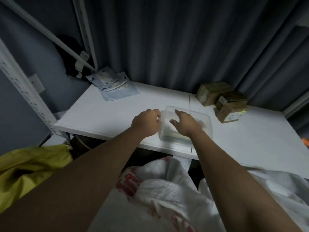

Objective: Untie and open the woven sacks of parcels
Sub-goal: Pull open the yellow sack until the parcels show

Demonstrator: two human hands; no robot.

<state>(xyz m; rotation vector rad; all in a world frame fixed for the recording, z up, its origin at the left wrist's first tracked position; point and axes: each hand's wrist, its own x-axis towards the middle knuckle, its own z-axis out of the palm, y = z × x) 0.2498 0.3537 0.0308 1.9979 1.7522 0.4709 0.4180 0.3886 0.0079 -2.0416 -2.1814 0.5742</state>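
A white woven sack [160,190] with red print lies crumpled below the shelf edge, between my forearms. A yellow sack [30,166] bulges at the lower left. Both my arms reach forward over the sacks to a clear plastic box [204,119] on the white shelf [103,113]. My left hand [147,123] is at the box's left side with fingers curled; whether it grips the rim is unclear. My right hand [185,122] hovers over the open box, fingers spread and relaxed. Pale contents lie inside the box.
Three brown cardboard parcels [222,99] are stacked at the shelf's back right. Flat grey-blue mailer bags [113,86] lie at the back left, by a white metal rack post [83,30]. A dark curtain hangs behind. More white sack fabric [275,185] lies at lower right.
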